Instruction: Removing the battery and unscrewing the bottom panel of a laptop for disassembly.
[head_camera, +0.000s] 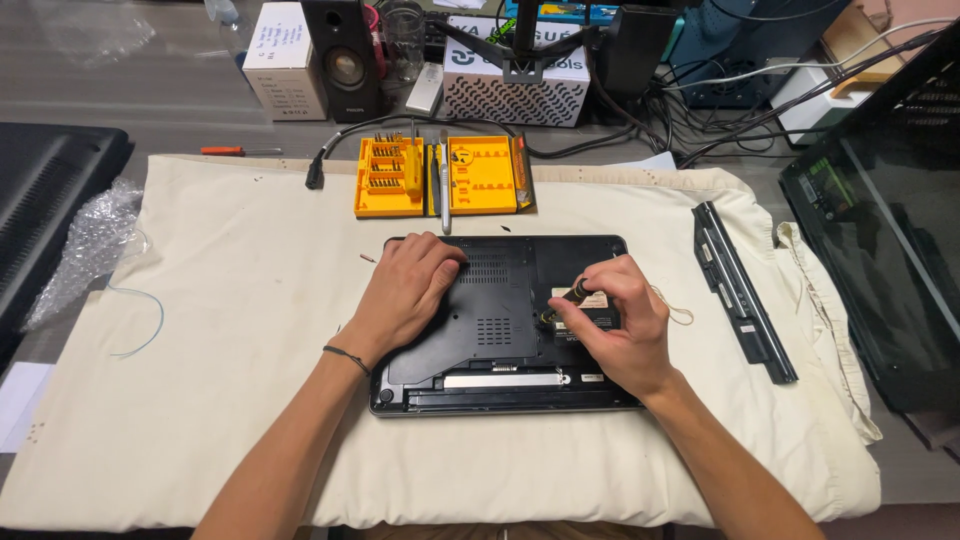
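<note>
Light: even, fairly bright, from overhead
Shadows: soft, short
Glare: faint on the dark glass panel (890, 220)
Focus: sharp; edges slightly bowed

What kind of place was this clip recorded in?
Probably a home or hobby electronics repair desk. An upturned laptop lies on a cream cloth, an open yellow screwdriver bit kit sits behind it, and tangled cables and a speaker crowd the back.

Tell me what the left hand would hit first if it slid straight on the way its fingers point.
The left hand lies flat on the upturned laptop, fingers pointing away and slightly right. Past the laptop's far edge comes bare cloth, then probably the silver tool beside the yellow bit case, though depth is uncertain.
</note>
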